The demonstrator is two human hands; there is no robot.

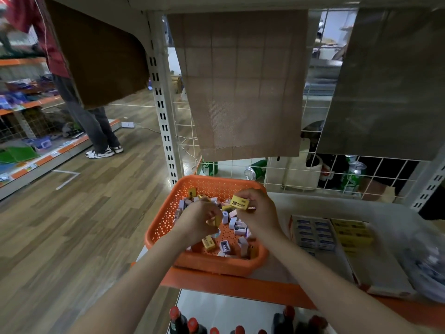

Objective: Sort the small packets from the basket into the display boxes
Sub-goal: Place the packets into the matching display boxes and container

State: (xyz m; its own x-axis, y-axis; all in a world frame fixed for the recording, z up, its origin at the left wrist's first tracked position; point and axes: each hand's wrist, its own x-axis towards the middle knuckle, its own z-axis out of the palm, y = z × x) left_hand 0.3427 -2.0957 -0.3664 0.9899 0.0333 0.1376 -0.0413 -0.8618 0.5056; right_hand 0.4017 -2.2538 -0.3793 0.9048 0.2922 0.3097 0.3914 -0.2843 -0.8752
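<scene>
Okay, head view: the perforated orange plastic basket sits centre frame on the shelf edge, within reach of both hands. The right hand grips a yellow cardboard packet label-up, likely to check its type. The left hand pinches a second yellow packet. Loose packets, lilac and yellow, lie jumbled in the basket. The display boxes are lower right, with rows kept by colour.

Both forearms bare, reaching forward, converging. Left hand knuckles up, fingers curled round a packet. Right hand just beside it, fingertips pinching a 2B packet.
</scene>
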